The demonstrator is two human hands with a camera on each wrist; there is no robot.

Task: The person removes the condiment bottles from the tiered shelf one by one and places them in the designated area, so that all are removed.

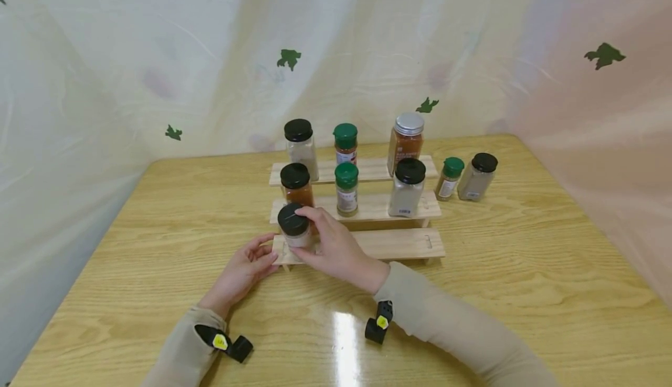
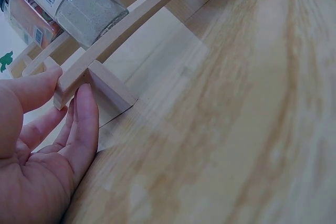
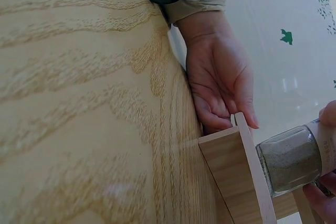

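Observation:
My right hand [image 1: 343, 253] holds a glass spice jar [image 1: 294, 223] with a black lid at the left end of the lowest step of a three-tier wooden rack [image 1: 388, 245]. Its fingers are round the jar's label and lid. In the left wrist view the base of this jar [image 2: 89, 11], filled with greyish powder, stands upright at the plank's surface. My left hand [image 1: 245, 271] pinches the left end of that same step, thumb on the upper side and fingers underneath, as the left wrist view shows.
Behind, the middle step carries an orange-brown jar [image 1: 297, 185], a green-capped jar [image 1: 347, 191] and a black-lidded jar [image 1: 408, 191]. Three more stand on the top step, including a silver-lidded one [image 1: 406, 142]. Right of the rack, a small green-capped jar [image 1: 448, 180] and a black-lidded jar [image 1: 476, 178] stand on the table.

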